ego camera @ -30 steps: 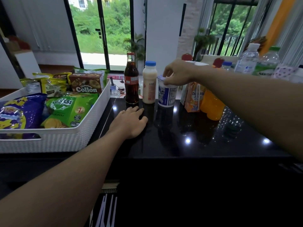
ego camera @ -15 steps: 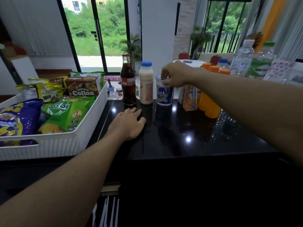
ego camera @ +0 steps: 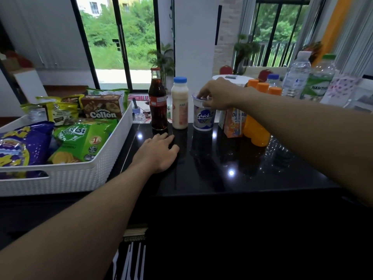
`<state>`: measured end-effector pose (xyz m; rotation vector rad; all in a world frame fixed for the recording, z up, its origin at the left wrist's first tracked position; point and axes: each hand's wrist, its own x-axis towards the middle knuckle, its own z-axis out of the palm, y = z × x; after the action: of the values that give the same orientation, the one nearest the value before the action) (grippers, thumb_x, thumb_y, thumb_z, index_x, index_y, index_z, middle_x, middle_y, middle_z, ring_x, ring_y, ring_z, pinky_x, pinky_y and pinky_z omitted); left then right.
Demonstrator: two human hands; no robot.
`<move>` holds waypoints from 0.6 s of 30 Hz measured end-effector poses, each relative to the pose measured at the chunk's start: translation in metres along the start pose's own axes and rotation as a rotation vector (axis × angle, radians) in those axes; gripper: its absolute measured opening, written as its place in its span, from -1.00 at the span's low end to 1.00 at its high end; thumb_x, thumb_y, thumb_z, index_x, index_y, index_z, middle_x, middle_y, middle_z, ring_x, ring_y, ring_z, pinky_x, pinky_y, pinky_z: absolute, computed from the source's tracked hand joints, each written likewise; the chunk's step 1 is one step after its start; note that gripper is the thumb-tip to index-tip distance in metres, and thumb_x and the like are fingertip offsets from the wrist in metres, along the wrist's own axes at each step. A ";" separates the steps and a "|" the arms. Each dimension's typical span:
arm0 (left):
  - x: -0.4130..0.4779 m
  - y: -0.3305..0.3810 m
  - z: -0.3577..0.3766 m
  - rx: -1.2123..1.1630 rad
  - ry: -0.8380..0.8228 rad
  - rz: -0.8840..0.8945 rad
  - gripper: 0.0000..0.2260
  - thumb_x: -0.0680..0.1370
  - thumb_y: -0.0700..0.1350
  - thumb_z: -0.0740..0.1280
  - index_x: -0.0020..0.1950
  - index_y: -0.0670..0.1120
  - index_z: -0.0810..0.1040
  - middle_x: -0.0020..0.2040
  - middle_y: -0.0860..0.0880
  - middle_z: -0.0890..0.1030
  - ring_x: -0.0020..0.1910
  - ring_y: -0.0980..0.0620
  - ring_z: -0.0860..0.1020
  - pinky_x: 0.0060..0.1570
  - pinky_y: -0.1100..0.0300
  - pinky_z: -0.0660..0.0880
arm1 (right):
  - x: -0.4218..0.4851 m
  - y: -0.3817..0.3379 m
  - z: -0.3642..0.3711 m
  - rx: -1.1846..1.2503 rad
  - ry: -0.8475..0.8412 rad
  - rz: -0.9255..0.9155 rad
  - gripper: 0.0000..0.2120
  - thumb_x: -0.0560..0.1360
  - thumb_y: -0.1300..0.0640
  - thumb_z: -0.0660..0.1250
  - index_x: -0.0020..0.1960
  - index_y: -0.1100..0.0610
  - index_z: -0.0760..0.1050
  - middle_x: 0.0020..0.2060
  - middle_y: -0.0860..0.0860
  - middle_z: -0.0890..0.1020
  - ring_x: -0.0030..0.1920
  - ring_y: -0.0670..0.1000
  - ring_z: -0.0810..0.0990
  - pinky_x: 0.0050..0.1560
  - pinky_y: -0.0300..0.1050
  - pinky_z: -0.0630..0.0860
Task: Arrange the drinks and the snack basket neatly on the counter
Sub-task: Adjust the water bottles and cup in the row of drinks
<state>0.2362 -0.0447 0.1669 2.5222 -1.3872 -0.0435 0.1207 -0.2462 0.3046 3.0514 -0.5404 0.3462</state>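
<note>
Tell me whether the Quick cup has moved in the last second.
Yes: the Quick cup rotated, logo now frontward, staying just right of the blue-capped bottle.

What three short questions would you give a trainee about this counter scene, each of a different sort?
1. True or false: the left hand lies flat on the counter.
2. The right hand holds the Quick cup by: A its base; B its top rim; C its label.
3. Fill in: the snack basket stands at the counter's ___ end.
Key: 1 true; 2 B; 3 left.
</note>
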 end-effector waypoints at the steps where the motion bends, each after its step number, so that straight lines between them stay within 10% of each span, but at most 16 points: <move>1: 0.000 0.000 0.000 0.002 0.000 -0.001 -0.44 0.62 0.19 -0.02 0.61 0.06 0.14 0.62 0.00 0.12 0.59 -0.01 0.07 0.51 0.03 -0.01 | 0.000 0.000 0.000 -0.002 0.008 0.001 -0.62 0.57 0.14 0.38 0.39 0.08 0.53 0.22 0.09 0.65 0.16 0.08 0.62 0.03 -0.10 0.55; 18: -0.002 0.001 -0.001 -0.024 0.021 -0.005 -0.42 0.62 0.24 0.03 0.61 0.07 0.15 0.62 0.01 0.12 0.59 -0.01 0.08 0.52 0.03 0.00 | -0.002 -0.002 0.004 0.028 0.022 0.046 -0.60 0.56 0.25 0.37 0.38 0.09 0.52 0.25 0.10 0.62 0.21 0.11 0.60 0.08 -0.07 0.58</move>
<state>0.2344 -0.0428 0.1676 2.4994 -1.3639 -0.0351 0.1202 -0.2439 0.3002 3.0624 -0.6105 0.3916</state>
